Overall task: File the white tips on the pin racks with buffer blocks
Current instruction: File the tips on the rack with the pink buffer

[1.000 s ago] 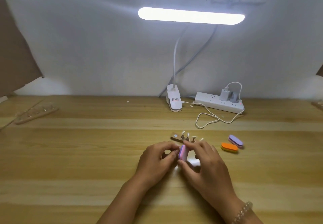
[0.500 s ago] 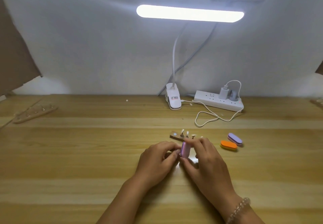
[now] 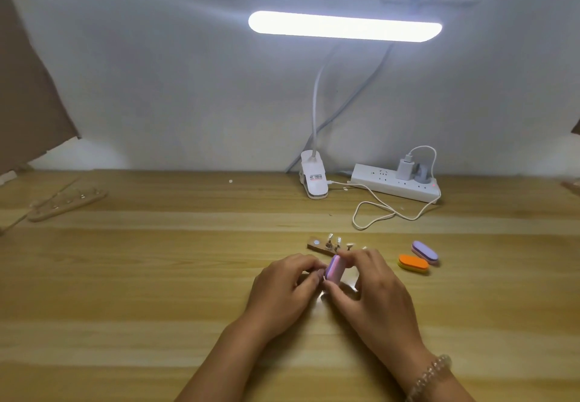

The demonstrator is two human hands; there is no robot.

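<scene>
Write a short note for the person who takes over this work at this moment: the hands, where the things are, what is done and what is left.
Right hand pinches a pink and purple buffer block on edge between thumb and fingers. Left hand is curled beside the block; what it holds is hidden.
The pin rack lies just behind the hands, a few pins standing on it. An orange block and a purple block lie to its right. A second rack lies at the far left.
Done: cannot tell how many tips are filed. Left: file the tips on both racks.
</scene>
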